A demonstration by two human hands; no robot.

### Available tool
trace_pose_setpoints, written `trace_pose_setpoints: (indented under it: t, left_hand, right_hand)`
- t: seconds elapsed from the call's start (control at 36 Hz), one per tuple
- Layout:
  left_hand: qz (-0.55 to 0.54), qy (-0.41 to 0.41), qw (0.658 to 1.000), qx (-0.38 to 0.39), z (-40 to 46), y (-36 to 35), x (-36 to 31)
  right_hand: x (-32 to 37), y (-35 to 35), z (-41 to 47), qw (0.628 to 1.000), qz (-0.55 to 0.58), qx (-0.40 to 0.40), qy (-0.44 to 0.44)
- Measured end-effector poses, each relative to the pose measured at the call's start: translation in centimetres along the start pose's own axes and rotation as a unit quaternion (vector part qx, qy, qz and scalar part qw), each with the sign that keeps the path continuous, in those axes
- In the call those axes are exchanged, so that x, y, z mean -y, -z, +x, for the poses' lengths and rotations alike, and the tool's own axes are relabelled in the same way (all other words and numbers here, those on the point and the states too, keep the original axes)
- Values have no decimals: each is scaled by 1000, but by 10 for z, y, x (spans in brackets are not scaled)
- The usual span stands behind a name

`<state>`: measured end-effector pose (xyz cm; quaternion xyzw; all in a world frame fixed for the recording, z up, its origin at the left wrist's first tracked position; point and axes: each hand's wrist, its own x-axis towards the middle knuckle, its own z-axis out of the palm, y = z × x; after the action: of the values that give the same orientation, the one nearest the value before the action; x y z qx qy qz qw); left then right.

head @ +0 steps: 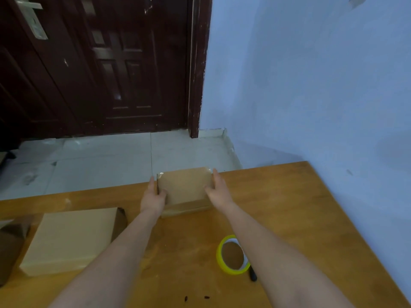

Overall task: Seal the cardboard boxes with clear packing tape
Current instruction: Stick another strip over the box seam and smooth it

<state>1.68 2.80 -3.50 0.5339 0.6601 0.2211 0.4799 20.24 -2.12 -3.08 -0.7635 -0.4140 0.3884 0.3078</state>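
Observation:
A small brown cardboard box (185, 188) sits at the far edge of the wooden table (278, 207), shiny clear tape on its top corners. My left hand (153, 200) holds its left side, thumb over the top edge, fingers straight along the side. My right hand (219, 190) holds the right side the same way. A roll of clear packing tape with a yellow-green core (232, 255) lies flat near my right forearm. A larger pale cardboard box (71, 237) rests on the table at the left.
A dark brown box (11, 243) sits at the far left edge. A black object (253, 274) pokes out under my right forearm beside the tape roll. Beyond the table are a tiled floor (100, 158), a dark wooden door (100, 63) and a blue wall (311, 85).

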Motion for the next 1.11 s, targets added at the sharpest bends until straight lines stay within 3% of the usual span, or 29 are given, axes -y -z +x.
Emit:
trace_pose_setpoints:
  t: [0.14, 0.47, 0.61, 0.81, 1.0, 1.11]
  left_hand:
    - [103, -33, 994, 9, 7, -3, 0]
    - [133, -45, 990, -3, 9, -2, -9]
    - [77, -29, 997, 15, 12, 0, -8]
    - [-110, 53, 992, 25, 6, 0, -13]
    - [-140, 60, 988, -20, -4, 4, -16]
    - [-174, 58, 982, -48, -8, 6, -23]
  right_hand:
    - [2, 0, 16, 999, -20, 18, 19]
    - [9, 5, 36, 998, -63, -11, 10]
    - [6, 10, 35, 999, -22, 31, -7]
    - [11, 18, 31, 990, 108, 48, -75]
    - [13, 19, 24, 965, 228, 23, -126]
    - [14, 26, 17, 965, 235, 8, -118]
